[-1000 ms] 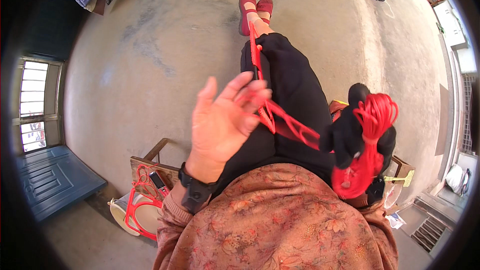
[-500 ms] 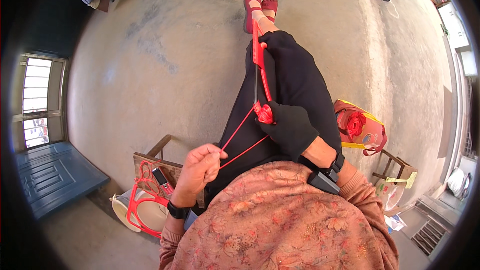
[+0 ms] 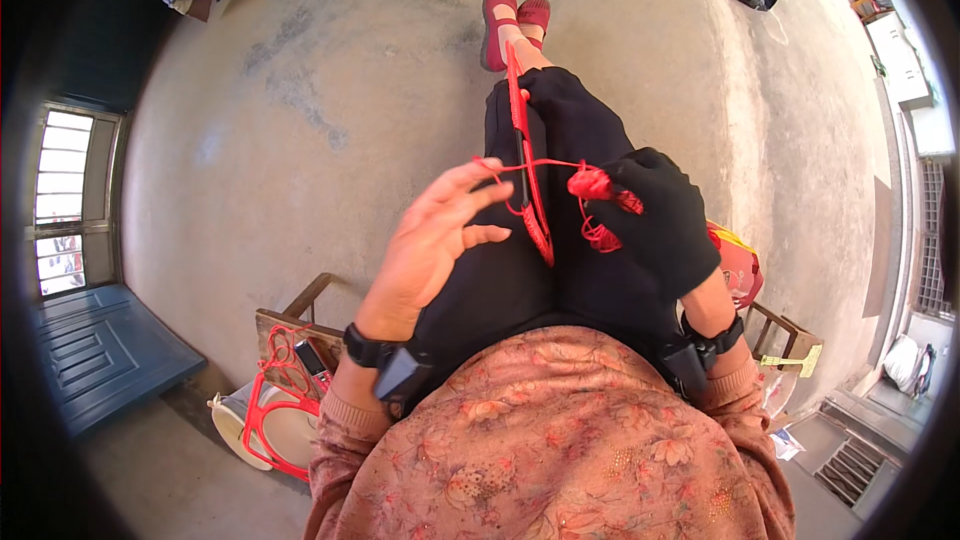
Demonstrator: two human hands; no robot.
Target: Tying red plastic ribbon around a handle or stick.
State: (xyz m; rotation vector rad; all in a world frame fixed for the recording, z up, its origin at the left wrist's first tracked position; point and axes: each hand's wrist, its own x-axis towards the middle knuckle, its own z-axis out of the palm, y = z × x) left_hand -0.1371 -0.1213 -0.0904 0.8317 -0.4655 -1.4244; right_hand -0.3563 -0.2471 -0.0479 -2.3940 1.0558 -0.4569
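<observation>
A narrow hoop-like frame (image 3: 519, 105), mostly wrapped in red cord with a black stretch bare, stands upright between my legs. My left hand (image 3: 425, 245) is bare and open beside it, fingers spread. A strand of red cord (image 3: 555, 163) runs from near its fingertips across the frame to my right hand (image 3: 665, 225). That hand wears a black glove and closes around a bundle of red cord (image 3: 590, 183), with some loops hanging below. The glove hides part of the bundle.
At left, a wooden stool (image 3: 290, 325) bears a phone (image 3: 318, 358) and red cord. A red-wrapped frame (image 3: 255, 425) leans over a pale bucket (image 3: 228, 420). At right stands a red bag (image 3: 742, 275) with yellow edging, near another stool (image 3: 785, 335).
My left hand has gone from a closed grip on the cord to spread fingers, moving up and forward. My right hand has left the frame and moved right with the cord bundle.
</observation>
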